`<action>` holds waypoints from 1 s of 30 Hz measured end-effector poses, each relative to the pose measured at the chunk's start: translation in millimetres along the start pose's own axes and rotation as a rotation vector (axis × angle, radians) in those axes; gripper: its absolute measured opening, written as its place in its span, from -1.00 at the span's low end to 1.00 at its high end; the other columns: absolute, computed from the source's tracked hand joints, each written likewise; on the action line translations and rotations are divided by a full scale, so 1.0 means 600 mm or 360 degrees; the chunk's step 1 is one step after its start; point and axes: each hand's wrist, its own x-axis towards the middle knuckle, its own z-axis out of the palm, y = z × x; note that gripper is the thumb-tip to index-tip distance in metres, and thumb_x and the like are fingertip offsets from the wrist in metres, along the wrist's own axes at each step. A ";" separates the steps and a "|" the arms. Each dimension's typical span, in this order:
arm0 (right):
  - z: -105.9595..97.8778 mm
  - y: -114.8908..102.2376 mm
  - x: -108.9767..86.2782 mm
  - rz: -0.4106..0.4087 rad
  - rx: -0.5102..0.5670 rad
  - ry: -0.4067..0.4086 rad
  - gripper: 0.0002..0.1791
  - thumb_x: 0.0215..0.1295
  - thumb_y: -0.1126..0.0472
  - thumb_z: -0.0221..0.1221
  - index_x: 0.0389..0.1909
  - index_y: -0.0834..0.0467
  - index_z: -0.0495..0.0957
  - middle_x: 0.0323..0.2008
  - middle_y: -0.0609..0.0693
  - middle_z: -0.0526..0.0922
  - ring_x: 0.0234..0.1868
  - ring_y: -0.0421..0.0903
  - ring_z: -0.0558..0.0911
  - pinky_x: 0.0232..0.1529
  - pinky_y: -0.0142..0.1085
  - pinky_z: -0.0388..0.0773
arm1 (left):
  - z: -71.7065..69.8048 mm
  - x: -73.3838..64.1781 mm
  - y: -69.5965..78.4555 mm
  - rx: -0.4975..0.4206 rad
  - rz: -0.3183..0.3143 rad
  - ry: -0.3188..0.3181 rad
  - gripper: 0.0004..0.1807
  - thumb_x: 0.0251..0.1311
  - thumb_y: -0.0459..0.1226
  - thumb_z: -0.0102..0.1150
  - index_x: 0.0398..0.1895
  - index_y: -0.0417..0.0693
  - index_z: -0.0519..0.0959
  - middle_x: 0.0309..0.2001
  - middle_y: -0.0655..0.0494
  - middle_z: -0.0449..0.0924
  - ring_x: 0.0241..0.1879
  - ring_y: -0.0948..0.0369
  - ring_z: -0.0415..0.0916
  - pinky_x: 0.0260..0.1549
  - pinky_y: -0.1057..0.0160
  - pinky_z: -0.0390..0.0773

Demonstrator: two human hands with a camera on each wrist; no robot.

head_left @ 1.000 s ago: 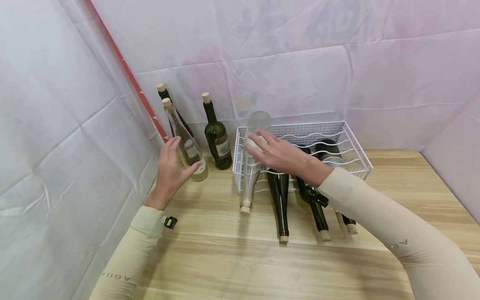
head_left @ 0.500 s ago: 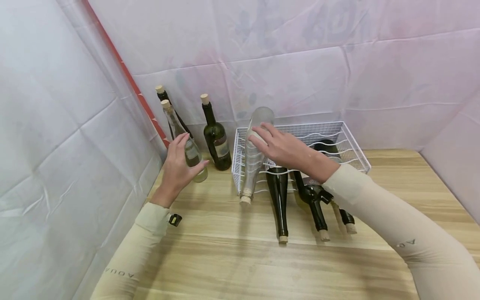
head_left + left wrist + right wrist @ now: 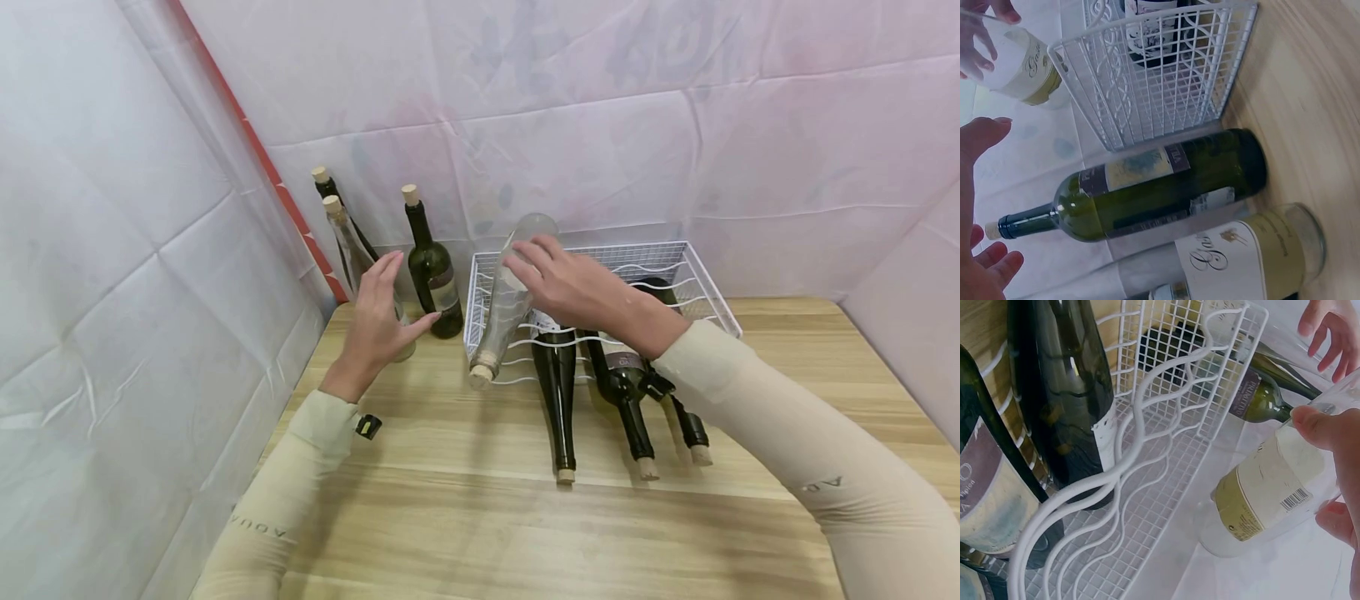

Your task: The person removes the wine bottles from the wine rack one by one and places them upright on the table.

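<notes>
The white wire rack (image 3: 649, 253) stood right of centre. Over its left end slanted the clear bottle (image 3: 498, 323), gripped by the right hand (image 3: 573, 287); the left hand (image 3: 375, 323), holding nothing, was farther left, higher in the frame than the bottle's cork (image 3: 481, 377).

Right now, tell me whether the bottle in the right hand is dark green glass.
No, the right hand holds a clear bottle with the white wire rack visible through it.

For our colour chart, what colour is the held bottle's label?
The label is whitish and gold, clearest in the right wrist view.
</notes>
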 end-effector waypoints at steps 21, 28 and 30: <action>-0.035 0.023 0.002 0.0183 0.0238 0.0080 -0.19 0.20 -0.07 0.45 0.27 0.33 0.37 0.04 0.35 0.60 -0.02 0.30 0.63 -0.31 0.08 0.73 | 0.014 0.022 0.025 -0.0212 0.0021 -0.0053 0.15 -0.07 -0.13 0.67 0.52 -0.39 0.20 0.45 -0.34 0.31 0.47 -0.17 0.27 0.48 -0.15 0.35; -0.050 0.034 0.002 0.0286 0.0299 0.0123 -0.13 0.13 -0.07 0.49 0.28 0.37 0.38 -0.04 0.33 0.59 -0.11 0.24 0.61 -0.17 0.05 0.69 | 0.018 0.035 0.039 -0.0247 0.0028 -0.0060 0.19 -0.09 -0.10 0.69 0.54 -0.37 0.18 0.46 -0.36 0.30 0.49 -0.19 0.25 0.48 -0.17 0.35; -0.055 0.035 0.003 0.0330 0.0329 0.0118 -0.13 0.12 -0.07 0.50 0.29 0.36 0.38 -0.04 0.32 0.59 -0.11 0.22 0.61 -0.13 0.06 0.68 | 0.020 0.039 0.043 -0.0258 0.0032 -0.0051 0.20 -0.09 -0.09 0.69 0.54 -0.36 0.18 0.45 -0.35 0.31 0.49 -0.19 0.26 0.49 -0.15 0.34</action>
